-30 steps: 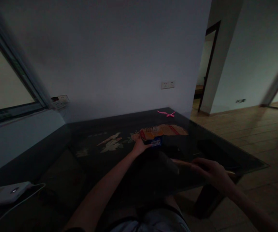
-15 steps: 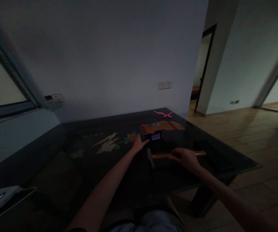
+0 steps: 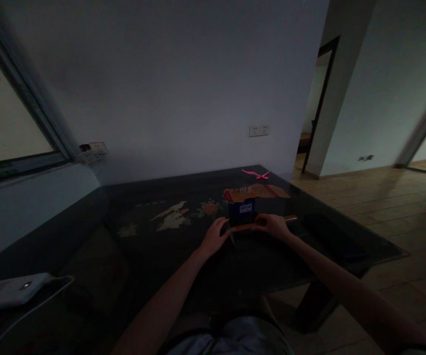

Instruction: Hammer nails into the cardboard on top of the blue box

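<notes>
A hammer with a wooden handle [image 3: 244, 227] lies crosswise just in front of a blue box [image 3: 242, 209] on the dark table. My right hand [image 3: 274, 226] is closed round the handle, part of which shows beyond it on the right. At the hammer's head [image 3: 232, 237] is my left hand [image 3: 213, 237], thumb and fingers spread apart; whether it touches the head is unclear. The box has its brown cardboard lid [image 3: 272, 191] folded open to the right, and several thin dark prongs show at its top.
A pink ribbon [image 3: 259, 175] lies at the table's back edge. On the right rests a dark flat object [image 3: 333, 238]. A white device [image 3: 15, 291] with a cable is at the left front. A wall [image 3: 183, 98] stands behind the table [image 3: 198, 266].
My right hand has brought the hammer back toward the box and slightly left. My left hand has come off the box's side and is now lower, by the hammer head. The view has shifted slightly.
</notes>
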Demonstrator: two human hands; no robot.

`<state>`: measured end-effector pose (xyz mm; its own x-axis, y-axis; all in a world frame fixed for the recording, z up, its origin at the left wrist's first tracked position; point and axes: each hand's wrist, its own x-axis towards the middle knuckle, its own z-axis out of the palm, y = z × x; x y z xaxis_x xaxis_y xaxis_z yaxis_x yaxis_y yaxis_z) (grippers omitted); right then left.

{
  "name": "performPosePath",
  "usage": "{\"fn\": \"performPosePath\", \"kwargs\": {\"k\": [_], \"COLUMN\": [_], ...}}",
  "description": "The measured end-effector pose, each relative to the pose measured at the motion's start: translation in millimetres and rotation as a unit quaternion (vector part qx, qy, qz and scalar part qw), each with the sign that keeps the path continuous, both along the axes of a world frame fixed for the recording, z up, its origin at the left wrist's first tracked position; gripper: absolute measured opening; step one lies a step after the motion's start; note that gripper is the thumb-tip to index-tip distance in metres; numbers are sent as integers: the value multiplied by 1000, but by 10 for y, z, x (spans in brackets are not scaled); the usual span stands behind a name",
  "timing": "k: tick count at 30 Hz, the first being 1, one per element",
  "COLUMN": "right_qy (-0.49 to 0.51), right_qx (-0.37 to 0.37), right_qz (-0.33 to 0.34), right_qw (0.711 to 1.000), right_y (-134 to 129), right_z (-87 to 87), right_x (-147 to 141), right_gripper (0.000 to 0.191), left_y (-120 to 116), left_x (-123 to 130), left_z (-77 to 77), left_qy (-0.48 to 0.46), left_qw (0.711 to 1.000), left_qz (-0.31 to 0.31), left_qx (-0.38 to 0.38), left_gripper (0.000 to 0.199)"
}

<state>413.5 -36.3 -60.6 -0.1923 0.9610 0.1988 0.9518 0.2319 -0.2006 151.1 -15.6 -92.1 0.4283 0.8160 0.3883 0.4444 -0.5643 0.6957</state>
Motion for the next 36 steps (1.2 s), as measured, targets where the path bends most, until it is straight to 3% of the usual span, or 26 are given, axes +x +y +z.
{"fn": "performPosePath", "kwargs": {"k": [22,36], "right_qy": [-7,34], "right_qx": [52,96], "right_qz": [49,95], "right_qw": [997,990], "right_y": [204,268], "right_z": [-219,-327], "right_x": [141,199], "right_gripper": [22,22], "left_y": [42,21], "left_x": [48,-4], "left_z": [-42,-33], "left_qy": [99,47], "left_qw": [995,999], "left_qz": [16,-12], "left_qx": [18,0], "left_gripper": [46,43]}}
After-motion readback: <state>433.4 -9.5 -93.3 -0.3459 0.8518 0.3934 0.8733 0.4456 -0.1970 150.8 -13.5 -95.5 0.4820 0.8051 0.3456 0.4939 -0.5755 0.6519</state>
